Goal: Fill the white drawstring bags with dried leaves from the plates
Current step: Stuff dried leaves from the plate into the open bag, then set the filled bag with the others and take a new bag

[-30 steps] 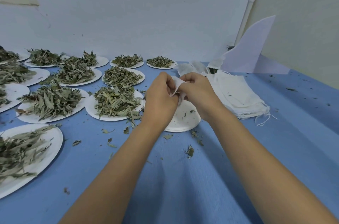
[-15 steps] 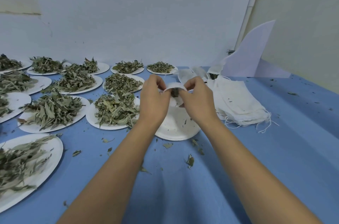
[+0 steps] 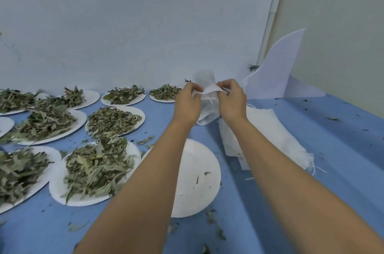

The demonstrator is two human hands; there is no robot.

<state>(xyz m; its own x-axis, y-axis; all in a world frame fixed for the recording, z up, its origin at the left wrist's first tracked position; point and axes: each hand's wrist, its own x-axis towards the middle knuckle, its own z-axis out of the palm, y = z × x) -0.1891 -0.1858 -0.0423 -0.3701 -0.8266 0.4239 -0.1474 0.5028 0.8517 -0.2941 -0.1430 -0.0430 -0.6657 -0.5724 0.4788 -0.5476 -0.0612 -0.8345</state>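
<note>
Both hands hold one white drawstring bag (image 3: 208, 106) up above the blue table, with dark leaves showing through its cloth. My left hand (image 3: 187, 104) pinches the left side of its mouth and my right hand (image 3: 231, 101) pinches the right side. Below my arms lies a nearly bare white plate (image 3: 197, 179) with a few leaf crumbs. To the left stand several white plates heaped with dried leaves; the nearest is a full plate (image 3: 95, 168). A stack of flat white bags (image 3: 268, 135) lies on the right, partly behind my right forearm.
A blue cloth (image 3: 332, 149) covers the table, with leaf crumbs scattered on it. A white curved board (image 3: 276, 75) stands at the back right against the wall. More bags, blurred, sit behind the held one.
My hands have risen and moved farther from me with the bag, away from the bare plate. The camera has tilted up and the plates now sit lower in view.
</note>
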